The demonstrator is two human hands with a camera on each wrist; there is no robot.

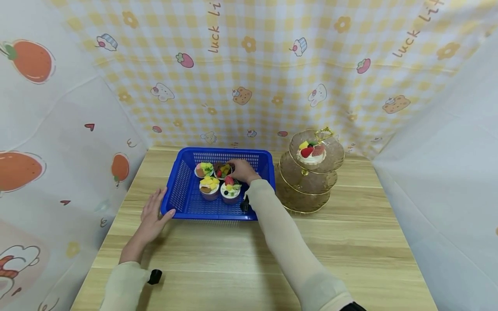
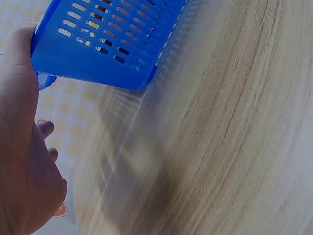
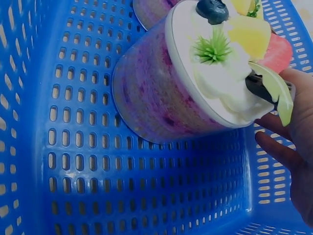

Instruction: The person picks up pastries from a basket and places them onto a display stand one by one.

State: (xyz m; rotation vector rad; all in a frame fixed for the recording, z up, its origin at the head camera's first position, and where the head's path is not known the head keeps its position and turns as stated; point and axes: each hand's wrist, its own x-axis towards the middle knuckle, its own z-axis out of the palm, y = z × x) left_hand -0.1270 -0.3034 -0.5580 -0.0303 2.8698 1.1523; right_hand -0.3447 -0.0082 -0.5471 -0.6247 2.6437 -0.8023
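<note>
My left hand (image 1: 153,214) rests against the left front corner of a blue plastic basket (image 1: 218,216), its thumb touching the front and its fingers loosely extended along the left side. My right hand (image 1: 244,170) reaches into the basket and pinches the edge of a dark fruit-topped tart (image 1: 223,172) at the back; some fingertips are hidden. Nearer the front stand a cream cup cake (image 1: 230,191) with berries and another with yellow fruit (image 1: 210,186). A fruit-topped cake (image 1: 204,169) sits at the back left. In the right wrist view, the purple-layered cup cake (image 3: 156,93) partly covers the right hand.
To the basket's right stands a three-tier dessert stand (image 1: 308,185) with gold rims, a fruit tart (image 1: 311,153) on its top plate. Both stand on a wooden table (image 1: 233,263). Patterned cloth (image 1: 268,77) hangs behind the table, with white sheets at the sides.
</note>
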